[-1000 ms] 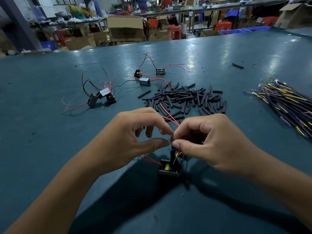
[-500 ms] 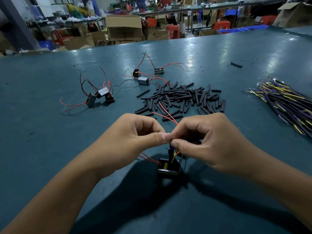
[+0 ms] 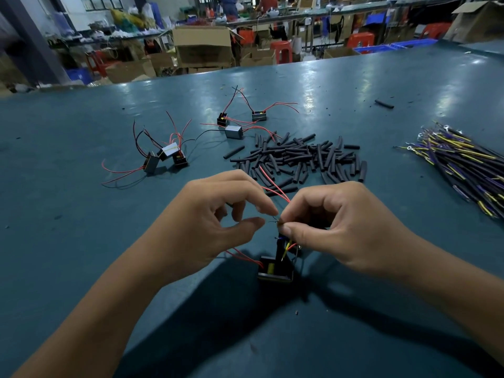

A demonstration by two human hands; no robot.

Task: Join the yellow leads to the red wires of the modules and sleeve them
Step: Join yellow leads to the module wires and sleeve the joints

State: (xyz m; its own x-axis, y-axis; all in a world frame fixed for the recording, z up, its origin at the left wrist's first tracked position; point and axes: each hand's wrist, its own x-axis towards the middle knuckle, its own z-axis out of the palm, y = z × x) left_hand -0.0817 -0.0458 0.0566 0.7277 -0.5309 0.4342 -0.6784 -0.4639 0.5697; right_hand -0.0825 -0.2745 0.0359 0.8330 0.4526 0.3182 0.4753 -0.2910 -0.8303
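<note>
A small black module (image 3: 275, 272) stands on the blue-green table (image 3: 81, 241) below my hands. From it a red wire (image 3: 275, 186) and a yellow lead (image 3: 285, 252) rise to my right hand (image 3: 341, 227), which pinches them between thumb and forefinger. Bare strands stick out at the pinch. My left hand (image 3: 207, 225) hovers just left of the joint; its thumb and forefinger are curved and a little apart, the forefinger tip touching the strands. A black sleeve (image 3: 279, 246) hangs on the lead under my right thumb.
A heap of black sleeves (image 3: 305, 159) lies beyond my hands. Yellow and purple leads (image 3: 463, 162) are bundled at the right. Other modules with red wires sit at the left (image 3: 166, 156) and farther back (image 3: 234, 126). One stray sleeve (image 3: 384, 104) lies far right.
My left thumb and forefinger had closed on the joint half a second ago; now they have parted and drawn slightly left. My right hand keeps its pinch.
</note>
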